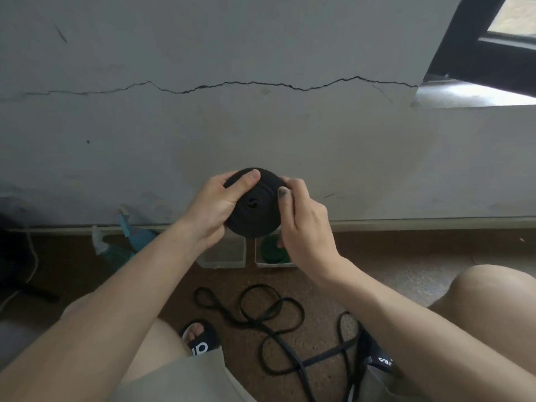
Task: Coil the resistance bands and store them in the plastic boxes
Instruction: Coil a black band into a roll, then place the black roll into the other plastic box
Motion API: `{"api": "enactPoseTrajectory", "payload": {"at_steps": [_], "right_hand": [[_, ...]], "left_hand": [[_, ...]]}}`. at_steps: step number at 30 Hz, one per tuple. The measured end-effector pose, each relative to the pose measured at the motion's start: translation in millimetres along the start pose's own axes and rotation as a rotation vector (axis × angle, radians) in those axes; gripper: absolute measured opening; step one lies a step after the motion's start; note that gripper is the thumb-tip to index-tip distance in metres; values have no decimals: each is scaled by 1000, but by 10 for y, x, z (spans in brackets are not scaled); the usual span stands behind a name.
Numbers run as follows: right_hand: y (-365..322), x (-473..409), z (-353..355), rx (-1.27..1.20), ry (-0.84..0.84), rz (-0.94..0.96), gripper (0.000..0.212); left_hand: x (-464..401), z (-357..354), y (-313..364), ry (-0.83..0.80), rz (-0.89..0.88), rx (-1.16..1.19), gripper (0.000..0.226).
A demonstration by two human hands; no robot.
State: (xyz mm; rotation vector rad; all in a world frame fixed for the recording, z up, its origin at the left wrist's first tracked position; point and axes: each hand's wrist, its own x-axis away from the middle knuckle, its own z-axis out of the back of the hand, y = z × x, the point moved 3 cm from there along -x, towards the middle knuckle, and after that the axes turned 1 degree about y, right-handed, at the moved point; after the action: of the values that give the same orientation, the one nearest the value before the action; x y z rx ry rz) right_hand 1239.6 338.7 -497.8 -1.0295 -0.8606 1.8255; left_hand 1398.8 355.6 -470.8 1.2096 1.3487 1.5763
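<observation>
One black resistance band, wound into a tight flat coil (pixel 255 203), is held in the air in front of the wall, above the two plastic boxes. Both hands hold it: the left hand (pixel 216 208) wraps the coil's left edge with the thumb laid across its face, and the right hand (pixel 301 219) pinches the right edge, its thumb tip smudged dark.

Two clear plastic boxes stand side by side on the floor against the base of the wall. The left box (pixel 223 255) looks to hold nothing, though it is partly hidden; the right box (pixel 274 258) holds one coiled green band (pixel 271 250).

Nearer the person, loose black bands (pixel 278 329) lie tangled on the floor; how many I cannot tell. Two black slide sandals show, the left sandal (pixel 200 338) and the right sandal (pixel 380 356). Two spray bottles (pixel 127 236) lean by the wall to the left.

The floor (pixel 391 262) is brown and speckled. The grey wall (pixel 261 126) carries one long horizontal crack (pixel 232 84), and a dark-framed window (pixel 499 44) sits at the upper right.
</observation>
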Motion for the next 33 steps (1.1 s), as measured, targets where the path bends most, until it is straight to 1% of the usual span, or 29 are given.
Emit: {"api": "enactPoseTrajectory", "payload": {"at_steps": [3,6,8,11,14,16,19,22,23,24,26,29,30,31,33], "right_hand": [[-80,-73,-237,-92,36,-63,35],[-117,-121,-519,-214,43,-138,24],[-100,-137,-740,-280,20,-211,19],[-5,-183,-1058,-366,-89,-343,22],[181,-228,-1388,-411,-212,-439,26],[399,-241,-1647,-451,-250,-520,24],[821,-216,-2021,-460,-259,-654,19],[1287,-210,-2345,-429,-255,-788,14],[1440,-219,-2438,-415,-253,-825,12],[1590,-234,-2526,-397,-252,-861,12],[1885,-269,-2697,-352,-254,-931,12],[2276,-310,-2953,-289,-265,-1060,11],[2377,-319,-3028,-286,-264,-1109,5],[2467,-324,-3103,-280,-259,-1154,8],[2625,-329,-3221,-265,-245,-1219,20]], "left_hand": [[-73,186,40,66,45,4,28],[-161,400,24,127,106,-11,22],[-240,568,-34,138,126,-54,23],[-380,862,-234,144,185,-97,27],[-590,1162,-573,155,239,-132,18],[-768,1327,-861,147,279,-176,19],[-998,1515,-1424,104,383,-215,30],[-1158,1659,-2014,13,433,-396,61],[-1196,1702,-2192,-23,433,-435,68],[-1225,1725,-2337,-56,429,-431,71],[-1292,1772,-2640,-101,418,-441,72],[-1374,1837,-3024,-186,405,-678,79],[-1405,1856,-3123,-202,382,-748,78],[-1435,1864,-3191,-212,348,-802,73],[-1513,1878,-3274,-226,247,-941,58]]}}
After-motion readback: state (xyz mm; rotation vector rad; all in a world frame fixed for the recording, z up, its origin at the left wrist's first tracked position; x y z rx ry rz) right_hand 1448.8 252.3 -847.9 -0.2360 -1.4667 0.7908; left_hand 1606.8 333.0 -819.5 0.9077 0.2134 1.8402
